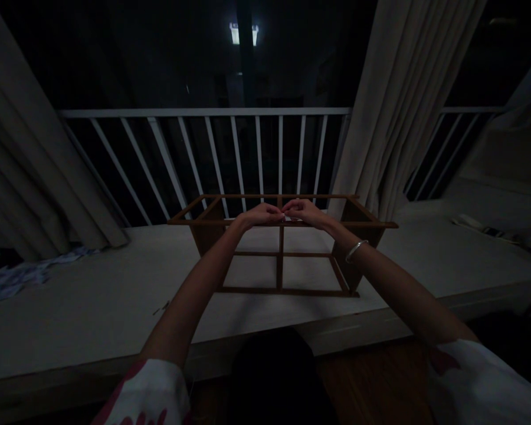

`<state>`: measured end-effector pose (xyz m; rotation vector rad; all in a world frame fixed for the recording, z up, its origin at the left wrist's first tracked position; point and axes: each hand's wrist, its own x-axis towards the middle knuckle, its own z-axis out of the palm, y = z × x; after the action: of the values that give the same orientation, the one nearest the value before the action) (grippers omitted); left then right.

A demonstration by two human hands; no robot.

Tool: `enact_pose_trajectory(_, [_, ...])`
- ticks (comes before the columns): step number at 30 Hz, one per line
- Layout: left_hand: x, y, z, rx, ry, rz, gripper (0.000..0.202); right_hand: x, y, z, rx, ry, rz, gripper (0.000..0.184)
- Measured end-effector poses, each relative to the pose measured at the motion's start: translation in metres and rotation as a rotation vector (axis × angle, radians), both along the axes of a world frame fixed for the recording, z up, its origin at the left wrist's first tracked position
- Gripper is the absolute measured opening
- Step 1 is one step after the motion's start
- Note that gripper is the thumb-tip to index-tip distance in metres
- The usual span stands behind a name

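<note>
A brown wooden frame (252,290), built of thin bars with solid end panels, stands on the pale ledge in front of me. My left hand (264,214) and my right hand (301,211) meet at the middle of its upper front bar. Both have their fingers pinched together, with the fingertips almost touching. Between them shows a small whitish thing (285,218), too small and dim to name. A silver bangle (356,251) circles my right wrist.
The pale ledge (115,295) runs across the view, with a few tiny dark pieces (161,308) on it. Crumpled cloth (30,274) lies at the left. Behind are a white railing (212,112), a dark window and curtains (393,100). Strap-like items (482,228) lie at the right.
</note>
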<state>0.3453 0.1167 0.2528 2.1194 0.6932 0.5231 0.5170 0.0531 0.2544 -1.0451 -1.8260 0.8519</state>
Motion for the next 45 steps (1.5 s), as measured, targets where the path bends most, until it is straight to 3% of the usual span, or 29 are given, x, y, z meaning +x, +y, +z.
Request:
enact_pose_trajectory(19, [-0.0007,0.0006,-0.001,0.042,0.008,0.002,0.042,0.0045,0.0038,0.0008,-0.153,0.054,0.153,0.029])
enact_pose_trajectory(36, [-0.006,-0.0056,0.0035,0.0,-0.042,-0.066,0.037,0.0066,0.0048,-0.0001,-0.103,0.056,0.166,0.027])
enact_pose_trajectory(45, [-0.0079,-0.0069,0.0064,-0.062,-0.071,-0.02,0.031,0.0071,0.0045,-0.0005,-0.087,0.044,0.165,0.024])
